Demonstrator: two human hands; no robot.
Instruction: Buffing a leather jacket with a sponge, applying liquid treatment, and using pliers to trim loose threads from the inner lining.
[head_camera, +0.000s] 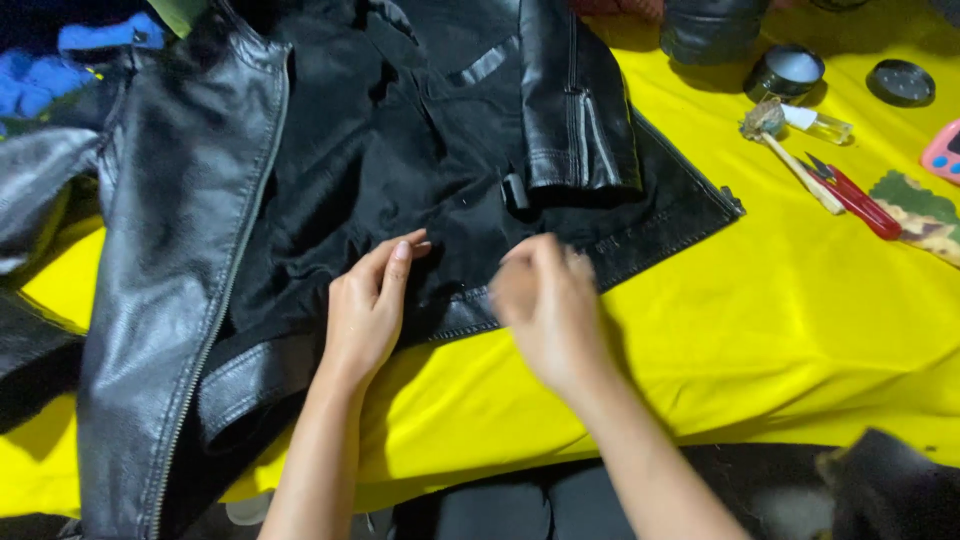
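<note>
Black leather jacket (330, 170) spread lining-up on yellow cloth (800, 330) | left hand (368, 305) flat on lining near hem, fingers together | right hand (545, 305) blurred beside it, fingers curled, grip unclear | red snips (858, 198), wooden-handled tool (790, 155), small tins (790, 70) far right

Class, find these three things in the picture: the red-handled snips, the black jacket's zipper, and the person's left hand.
Red-handled snips (860, 203), head view, on the red handle.
Jacket zipper (222, 300), head view, on the teeth midway.
Left hand (367, 305), head view, back of the hand.
</note>
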